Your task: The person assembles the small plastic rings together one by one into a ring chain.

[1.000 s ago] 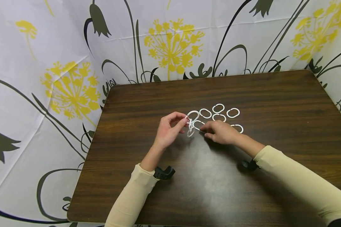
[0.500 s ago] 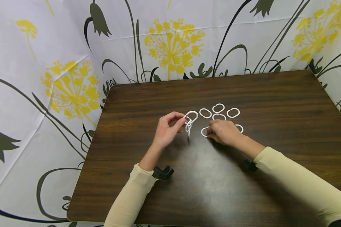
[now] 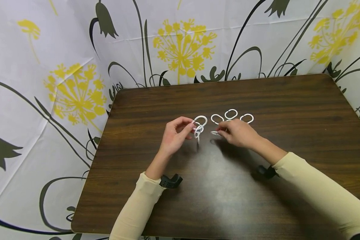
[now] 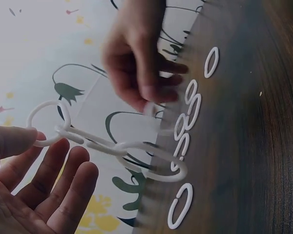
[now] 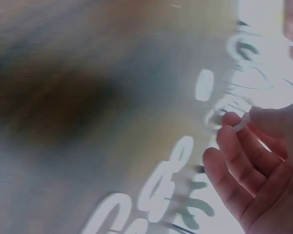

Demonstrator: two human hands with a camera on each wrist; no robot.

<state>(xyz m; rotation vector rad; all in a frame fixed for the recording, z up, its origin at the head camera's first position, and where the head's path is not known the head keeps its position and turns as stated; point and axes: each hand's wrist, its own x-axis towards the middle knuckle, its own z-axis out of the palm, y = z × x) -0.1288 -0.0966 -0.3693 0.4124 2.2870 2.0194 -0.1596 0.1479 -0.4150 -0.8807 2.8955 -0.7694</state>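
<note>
Left hand: my left hand [image 3: 175, 136] hangs over the middle of the table [image 3: 198, 200], thumb and index finger closed in a pinch on the top link of a chain; my other fingers bend loosely, a little apart, and hold nothing.
White chain: the white chain [image 4: 107, 149] dangles from that pinch, its oval plastic links threaded through one another, the lowest hanging clear of the wood.
Right hand: my right hand [image 3: 238, 133] is just to the right of the chain, thumb and index finger closed on one side of a single link; my remaining fingers curve beneath, slightly spread.
Pinched link: the loose white link [image 3: 214, 133] sits in my right fingertips above the table, near the chain but apart from it, a faint shadow beneath it.
Links on the wood: the left link [image 3: 212, 117], the back link [image 3: 236, 115] and the right link [image 3: 253, 118] lie flat beyond my right hand, which partly covers another.
Wrists: a black wrist camera [image 3: 171, 181] sits by my left cuff, with pale yellow sleeves [image 3: 138, 206] on both arms.
Backdrop: white fabric [image 3: 126, 20] printed with yellow and grey-green flowers.
</note>
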